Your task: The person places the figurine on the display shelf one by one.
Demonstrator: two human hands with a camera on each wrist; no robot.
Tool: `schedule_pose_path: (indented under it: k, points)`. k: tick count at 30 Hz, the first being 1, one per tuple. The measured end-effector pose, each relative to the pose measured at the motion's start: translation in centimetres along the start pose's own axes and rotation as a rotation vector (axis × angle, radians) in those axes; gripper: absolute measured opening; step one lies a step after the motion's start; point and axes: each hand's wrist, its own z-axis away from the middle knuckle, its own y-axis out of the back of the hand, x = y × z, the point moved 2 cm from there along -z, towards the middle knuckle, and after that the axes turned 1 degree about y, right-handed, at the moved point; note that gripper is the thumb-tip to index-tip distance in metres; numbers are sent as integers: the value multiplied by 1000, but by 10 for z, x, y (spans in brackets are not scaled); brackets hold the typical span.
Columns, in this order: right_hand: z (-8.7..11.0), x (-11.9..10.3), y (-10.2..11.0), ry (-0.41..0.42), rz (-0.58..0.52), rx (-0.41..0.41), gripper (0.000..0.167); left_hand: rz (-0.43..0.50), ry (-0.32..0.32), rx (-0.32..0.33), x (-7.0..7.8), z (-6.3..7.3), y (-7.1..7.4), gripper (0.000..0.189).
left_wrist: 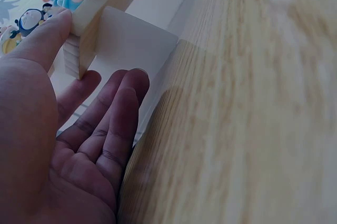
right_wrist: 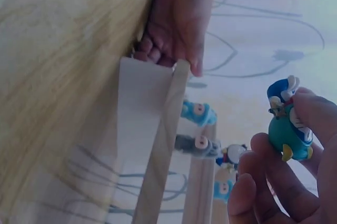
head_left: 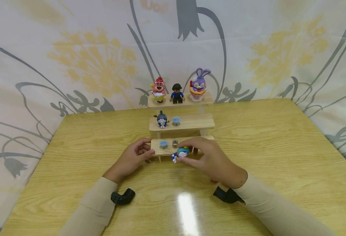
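Note:
My right hand [head_left: 212,160] pinches a small figurine [head_left: 182,152] between thumb and fingers, just in front of the lowest step of a wooden display stand [head_left: 182,122]. In the right wrist view, the figurine [right_wrist: 288,124] shows a teal head with yellow bits and a blue-and-white body, tilted head down. My left hand [head_left: 131,159] grips the left end of the lowest step, thumb at the front corner. The left wrist view shows the left hand's [left_wrist: 89,145] other fingers loosely bent beneath the board. On that step stand a light-blue figurine [head_left: 163,144] and a grey one [head_left: 175,143].
The middle step holds a dark-haired figurine [head_left: 162,120] and another light-blue one [head_left: 176,121]. On the top step stand a pink bear [head_left: 159,90], a blue-shirted figure [head_left: 177,94] and a purple rabbit [head_left: 198,85]. A patterned cloth [head_left: 102,49] hangs behind the wooden table [head_left: 279,141].

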Motion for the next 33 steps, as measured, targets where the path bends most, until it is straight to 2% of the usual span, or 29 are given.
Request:
schedule_pose_path:
  k: [8,16,21,33]
  points:
    - [-5,3,8,-25,18,51,34,8,-8,7,-2,0,0,55]
    - [-8,10,18,-149,25,71,42,34,-6,-5,-6,0,-4,56]
    - [-20,16,30,-170,73,67,49,27,6,-4,-8,0,-2,57]
    - [-40,34,46,-180,149,46,37,28,-12,3,-6,-2,-1,55]
